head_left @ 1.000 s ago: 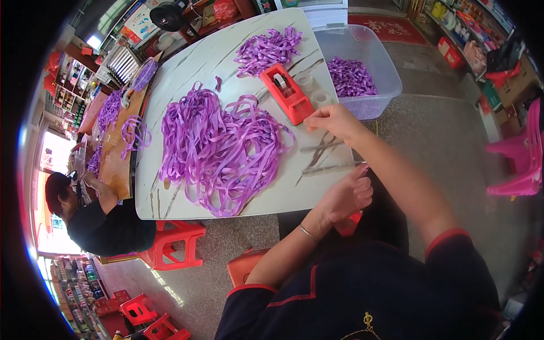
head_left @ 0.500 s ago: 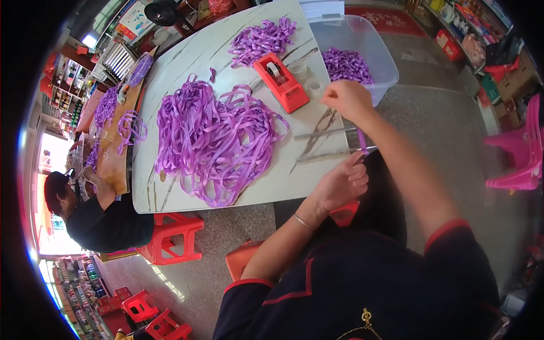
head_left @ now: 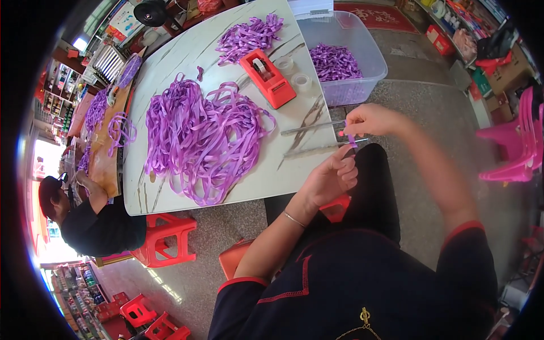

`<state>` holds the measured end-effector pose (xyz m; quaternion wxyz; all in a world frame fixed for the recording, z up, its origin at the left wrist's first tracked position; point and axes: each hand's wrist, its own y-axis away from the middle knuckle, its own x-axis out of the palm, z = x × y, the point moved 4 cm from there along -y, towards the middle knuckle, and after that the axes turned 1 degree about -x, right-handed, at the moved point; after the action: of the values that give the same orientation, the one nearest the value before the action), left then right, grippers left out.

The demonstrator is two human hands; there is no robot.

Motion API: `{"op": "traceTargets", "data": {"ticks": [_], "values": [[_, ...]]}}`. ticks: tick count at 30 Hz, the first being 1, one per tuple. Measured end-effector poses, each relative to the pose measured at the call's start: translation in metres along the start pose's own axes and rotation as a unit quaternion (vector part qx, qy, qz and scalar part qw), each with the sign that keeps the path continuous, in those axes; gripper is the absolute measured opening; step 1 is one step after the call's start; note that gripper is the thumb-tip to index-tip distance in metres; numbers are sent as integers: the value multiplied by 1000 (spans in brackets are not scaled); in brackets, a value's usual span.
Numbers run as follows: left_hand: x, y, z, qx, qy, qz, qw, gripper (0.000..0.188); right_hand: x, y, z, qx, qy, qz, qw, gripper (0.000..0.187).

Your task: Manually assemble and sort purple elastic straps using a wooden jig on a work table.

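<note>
We look down on a pale marbled counter (head_left: 266, 175) that fills the upper middle of the frame, standing on a speckled grey floor (head_left: 436, 107) in a crowded shop.

One big loose heap of purple ribbon (head_left: 198, 141) lies at the counter's centre, and one smaller pile of ribbon pieces (head_left: 249, 37) sits toward the top. Between them stands one red tape dispenser (head_left: 267, 77), with two rolls of clear tape (head_left: 294, 73) just to its right. One clear plastic tub (head_left: 362, 56), holding more purple pieces, stands at the counter's upper right corner.

Our two hands meet just beyond the counter's lower right edge, over our lap. The right hand (head_left: 371, 120) is pinched closed on the top of one short purple ribbon strip (head_left: 351, 139); the left hand (head_left: 328, 180), curled below it, has its fingertips at the strip's lower end. Thin grey rods, their number unclear, lie on the counter just left of the right hand.

At the left edge one other person (head_left: 90, 218) sits at a second surface with more ribbon. One red stool (head_left: 167, 238) stands under the counter's lower left edge, with bare floor to the right.
</note>
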<state>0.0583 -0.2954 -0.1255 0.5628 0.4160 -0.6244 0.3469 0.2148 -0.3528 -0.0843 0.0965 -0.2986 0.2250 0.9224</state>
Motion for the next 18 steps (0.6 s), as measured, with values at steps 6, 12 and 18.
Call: {"op": "traceTargets", "data": {"ticks": [6,12,18], "values": [[-2,0,0,3,-8,-8,1000,39,-2,-1,1,26,67,-27,997,27],[-2,0,-1,1,-7,-13,1000,43,-6,-2,3,65,183,-63,979,29],[-2,-1,-1,5,-4,-13,1000,45,-9,2,16,112,293,-74,947,34]]}}
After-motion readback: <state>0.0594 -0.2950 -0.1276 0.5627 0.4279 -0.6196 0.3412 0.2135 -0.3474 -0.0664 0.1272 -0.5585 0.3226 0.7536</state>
